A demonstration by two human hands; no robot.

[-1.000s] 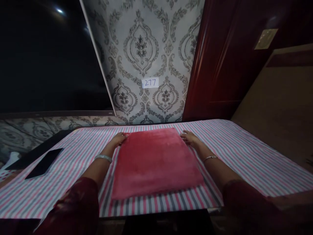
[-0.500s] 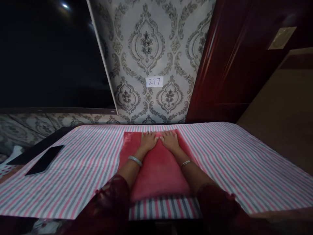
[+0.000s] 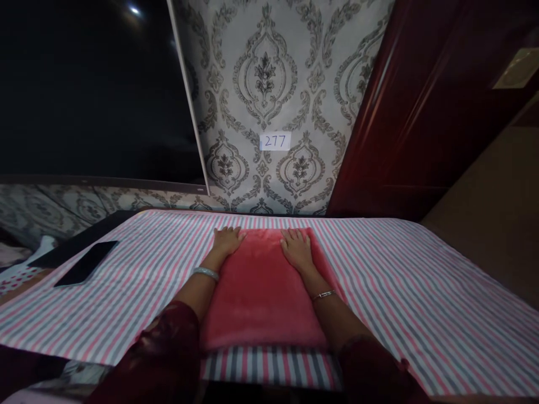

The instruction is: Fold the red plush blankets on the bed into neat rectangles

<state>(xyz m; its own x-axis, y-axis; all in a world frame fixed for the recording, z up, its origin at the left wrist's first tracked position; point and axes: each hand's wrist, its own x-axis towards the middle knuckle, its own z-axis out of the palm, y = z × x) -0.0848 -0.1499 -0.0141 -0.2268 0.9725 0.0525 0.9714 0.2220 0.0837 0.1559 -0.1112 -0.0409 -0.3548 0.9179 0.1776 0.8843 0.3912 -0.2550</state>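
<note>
A folded red plush cloth (image 3: 265,292) lies flat in front of me on a striped tablecloth (image 3: 391,269). My left hand (image 3: 228,241) rests with fingers spread on its far left corner. On the far right part of the cloth, my right hand (image 3: 296,248) lies palm down, fingers stretched out. Neither hand grips anything. A pale bangle circles my left wrist, and a thin metal one sits on the right.
A black phone (image 3: 87,264) lies on the left of the tablecloth. Behind the table stand a large dark screen (image 3: 96,95), a patterned wall with a paper label (image 3: 275,141) reading 277, and a dark red wooden panel (image 3: 391,140).
My left hand has slid left to the cloth's far corner, so the hands are now wide apart. The right hand stays near the far right edge. The view has shifted slightly.
</note>
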